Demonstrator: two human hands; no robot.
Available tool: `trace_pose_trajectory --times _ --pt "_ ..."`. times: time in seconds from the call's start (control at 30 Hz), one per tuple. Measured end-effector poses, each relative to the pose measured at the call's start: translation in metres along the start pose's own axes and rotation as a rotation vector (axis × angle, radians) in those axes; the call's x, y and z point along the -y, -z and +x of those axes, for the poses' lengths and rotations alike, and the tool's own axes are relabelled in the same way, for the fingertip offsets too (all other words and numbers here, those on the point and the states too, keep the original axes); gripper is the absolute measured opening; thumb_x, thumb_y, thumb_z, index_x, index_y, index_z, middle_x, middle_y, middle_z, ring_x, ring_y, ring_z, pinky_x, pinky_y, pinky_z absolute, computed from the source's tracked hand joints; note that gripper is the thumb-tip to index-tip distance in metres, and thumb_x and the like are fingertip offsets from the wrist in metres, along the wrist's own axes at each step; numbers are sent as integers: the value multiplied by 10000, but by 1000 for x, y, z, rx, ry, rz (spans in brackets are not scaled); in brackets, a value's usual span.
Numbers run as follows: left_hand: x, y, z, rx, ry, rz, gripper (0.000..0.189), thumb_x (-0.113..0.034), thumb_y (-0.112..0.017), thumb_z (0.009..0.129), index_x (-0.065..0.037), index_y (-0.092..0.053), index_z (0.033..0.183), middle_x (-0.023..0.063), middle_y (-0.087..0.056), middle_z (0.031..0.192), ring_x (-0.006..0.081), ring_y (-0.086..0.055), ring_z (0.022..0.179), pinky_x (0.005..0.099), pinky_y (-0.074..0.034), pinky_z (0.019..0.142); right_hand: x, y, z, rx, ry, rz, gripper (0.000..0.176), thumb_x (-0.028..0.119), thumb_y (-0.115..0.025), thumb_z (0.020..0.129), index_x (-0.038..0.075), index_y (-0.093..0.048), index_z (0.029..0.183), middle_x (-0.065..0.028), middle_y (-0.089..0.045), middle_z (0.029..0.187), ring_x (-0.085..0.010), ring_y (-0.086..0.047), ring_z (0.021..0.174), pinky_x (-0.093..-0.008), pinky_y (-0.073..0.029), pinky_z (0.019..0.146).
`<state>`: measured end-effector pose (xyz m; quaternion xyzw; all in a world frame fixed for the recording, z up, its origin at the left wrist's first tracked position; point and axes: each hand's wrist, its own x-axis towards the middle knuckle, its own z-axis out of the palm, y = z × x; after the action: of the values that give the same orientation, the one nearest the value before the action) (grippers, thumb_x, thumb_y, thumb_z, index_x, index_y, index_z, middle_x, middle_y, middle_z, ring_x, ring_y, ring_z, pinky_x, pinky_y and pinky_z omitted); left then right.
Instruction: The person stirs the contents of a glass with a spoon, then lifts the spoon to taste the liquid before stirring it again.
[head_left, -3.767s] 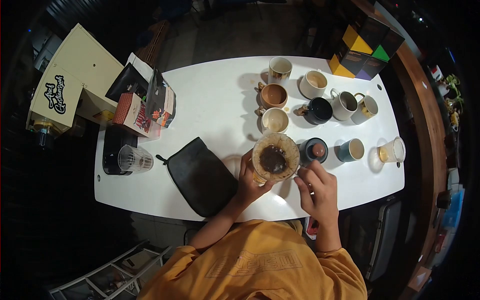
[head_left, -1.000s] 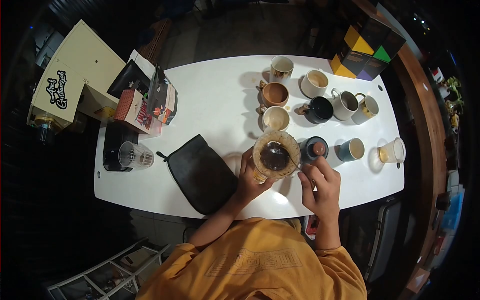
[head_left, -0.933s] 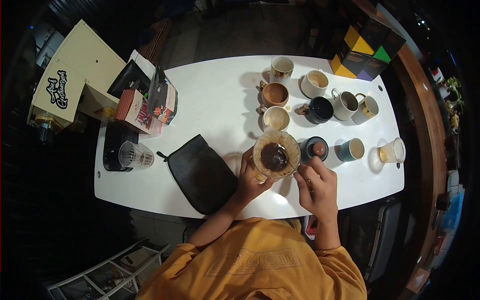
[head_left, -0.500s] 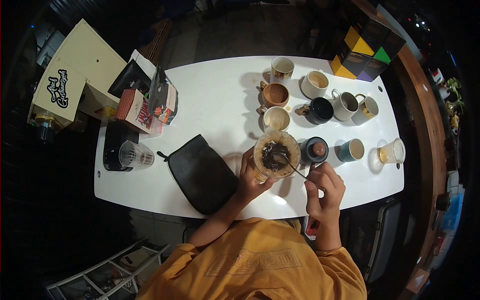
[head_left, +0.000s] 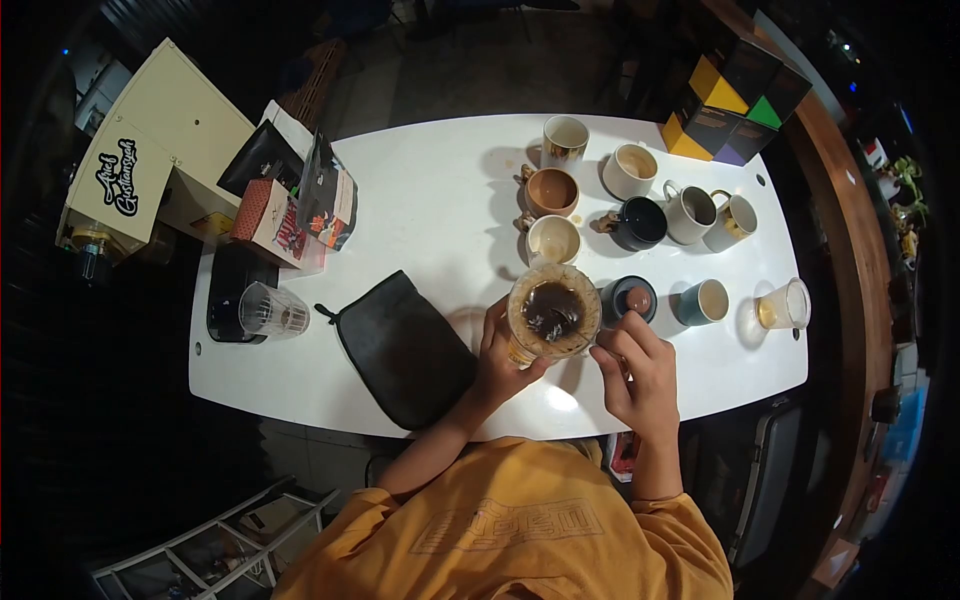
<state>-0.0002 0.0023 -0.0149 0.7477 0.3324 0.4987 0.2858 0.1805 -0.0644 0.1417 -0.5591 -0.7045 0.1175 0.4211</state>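
A clear plastic cup (head_left: 553, 310) with dark liquid inside and a brownish smeared inner wall is near the front middle of the table. My left hand (head_left: 508, 350) is wrapped round its left side and base, holding it. Just right of the rim, my right hand (head_left: 638, 372) is closed in a pinch on the spoon, whose handle mostly disappears between the fingers; its bowl is down in the cup and hard to make out. Beyond the right hand, a dark round container (head_left: 612, 296) with a brown top stands close to the cup.
Several mugs stand beyond the cup, among them a brown mug (head_left: 551, 191) and a black mug (head_left: 641, 222). A teal cup (head_left: 703, 302) and a glass (head_left: 785, 304) are at right. A black pouch (head_left: 402, 350) lies left, near a ribbed glass (head_left: 273, 309).
My right hand has moved slightly left and up, and the spoon's visible part has shrunk. The cup's contents now look like a smooth liquid surface. My left hand has stayed put.
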Motion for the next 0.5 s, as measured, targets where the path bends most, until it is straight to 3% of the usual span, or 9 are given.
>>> trace_pose_trajectory --times 0.3,0.5 --pt "5 -1 -2 -5 -13 -7 754 -327 -841 776 1 -504 1366 259 -479 1383 433 -502 1265 505 -463 1032 6 7 -1 -146 69 -75 131 34 -748 791 9 -646 870 -80 -490 748 -236 -525 550 -349 -419 505" --pt "3 0 -2 9 -5 14 773 -347 -837 788 8 -495 1383 249 -470 1393 420 -499 1273 494 -464 1034 6 2 -1 -31 3 -78 118 38 -742 798 30 -638 853 -80 -509 770 -250 -548 570 -355 -427 512"
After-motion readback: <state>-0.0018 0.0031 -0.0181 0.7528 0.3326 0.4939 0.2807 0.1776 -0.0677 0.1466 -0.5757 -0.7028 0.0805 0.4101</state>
